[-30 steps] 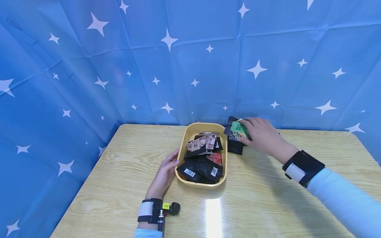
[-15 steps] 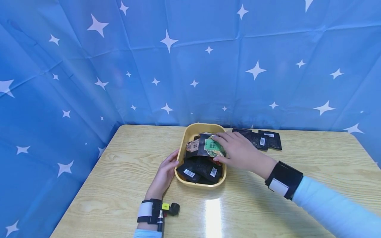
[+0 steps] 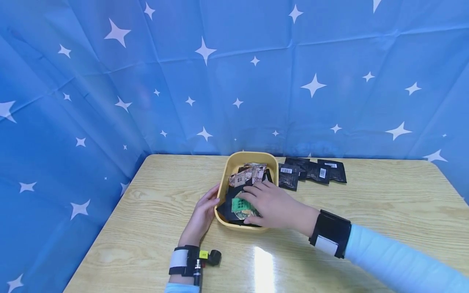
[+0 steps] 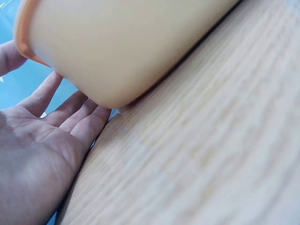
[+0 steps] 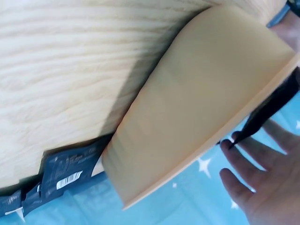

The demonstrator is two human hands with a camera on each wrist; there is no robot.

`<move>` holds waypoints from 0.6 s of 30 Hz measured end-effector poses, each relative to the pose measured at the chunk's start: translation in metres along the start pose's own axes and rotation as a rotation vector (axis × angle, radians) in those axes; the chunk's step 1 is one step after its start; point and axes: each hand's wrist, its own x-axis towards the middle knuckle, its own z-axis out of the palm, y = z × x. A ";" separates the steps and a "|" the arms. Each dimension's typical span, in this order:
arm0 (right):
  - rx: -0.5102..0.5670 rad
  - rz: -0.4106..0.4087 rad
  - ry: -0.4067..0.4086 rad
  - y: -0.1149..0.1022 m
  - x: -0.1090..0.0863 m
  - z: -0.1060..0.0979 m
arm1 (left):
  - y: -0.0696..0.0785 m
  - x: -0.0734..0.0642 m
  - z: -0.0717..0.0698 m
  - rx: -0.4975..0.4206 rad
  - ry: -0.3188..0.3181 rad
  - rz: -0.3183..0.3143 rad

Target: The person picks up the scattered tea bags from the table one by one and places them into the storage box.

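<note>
My right hand (image 3: 272, 205) holds a flat black pouch with a green label (image 3: 238, 204) over the near part of a yellow plastic bin (image 3: 272, 159). In the right wrist view, the dark pouch (image 5: 269, 105) shows edge-on at the fingertips, just beyond the bin's rim. Several other pouches lie inside, among them a brown-patterned one (image 3: 239, 179) toward the back. My left hand (image 3: 203, 210) rests along the bin's left side. Up close, its fingers (image 4: 84, 119) stretch out nearly straight against the outer wall, with the thumb near the rim.
Several black pouches lie to the right of the bin at the table's back edge, the nearest pouch (image 3: 288, 177) close beside its wall. A blue curtain with white stars (image 3: 234, 81) hangs behind the wooden table (image 3: 146, 228).
My right hand has brought the green-labelled pouch from the back right of the table into the bin's opening, then toward its near end. My left hand has stayed at the bin.
</note>
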 end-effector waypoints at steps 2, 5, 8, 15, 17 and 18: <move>-0.006 -0.008 0.003 -0.002 0.001 0.003 | 0.000 0.000 0.000 -0.002 0.004 -0.001; -0.007 -0.004 -0.006 -0.004 0.002 0.007 | 0.000 0.000 0.001 -0.001 0.010 -0.003; -0.004 0.003 -0.014 -0.004 0.004 0.011 | 0.001 0.000 0.001 0.005 0.012 -0.009; 0.015 0.023 -0.046 -0.006 0.003 0.014 | 0.002 -0.001 0.000 -0.012 -0.002 -0.008; 0.015 0.027 -0.048 -0.007 0.003 0.014 | 0.001 -0.001 0.000 -0.021 -0.004 -0.004; 0.016 0.028 -0.046 -0.007 0.003 0.014 | 0.001 -0.001 0.000 -0.021 -0.002 -0.004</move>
